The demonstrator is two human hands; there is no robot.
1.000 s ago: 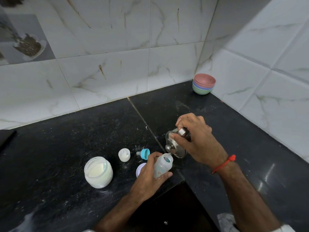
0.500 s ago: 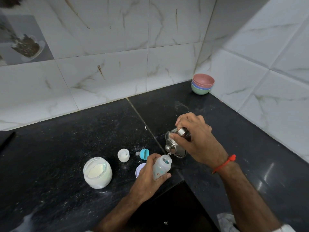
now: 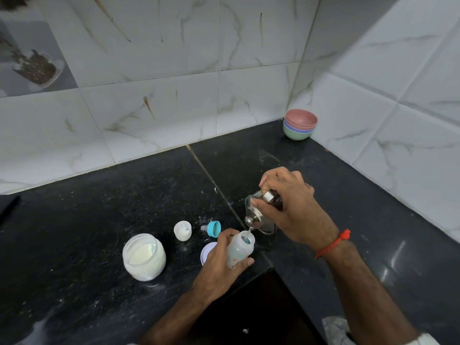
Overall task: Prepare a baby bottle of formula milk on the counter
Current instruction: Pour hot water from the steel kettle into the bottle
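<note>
My left hand (image 3: 221, 257) grips a clear baby bottle (image 3: 240, 250), open-topped and tilted a little to the right on the black counter (image 3: 99, 220). My right hand (image 3: 291, 207) holds a small steel kettle (image 3: 258, 215) by its handle, tipped so its spout sits over the bottle mouth; a thin stream of water runs in. An open jar of white formula powder (image 3: 144, 256) stands to the left. A small white cap (image 3: 183, 230) and the blue teat ring (image 3: 212, 229) lie behind the bottle. A pale lid (image 3: 206, 252) shows partly under my left hand.
A stack of coloured bowls (image 3: 300, 124) sits in the far corner where the tiled walls meet. The counter's front edge steps in just below the bottle, with a dark recess (image 3: 249, 314) under it. Powder specks dust the counter.
Both hands hold nearly the same pose; the kettle stays tipped over the bottle and water keeps running in. The view has shifted only slightly.
</note>
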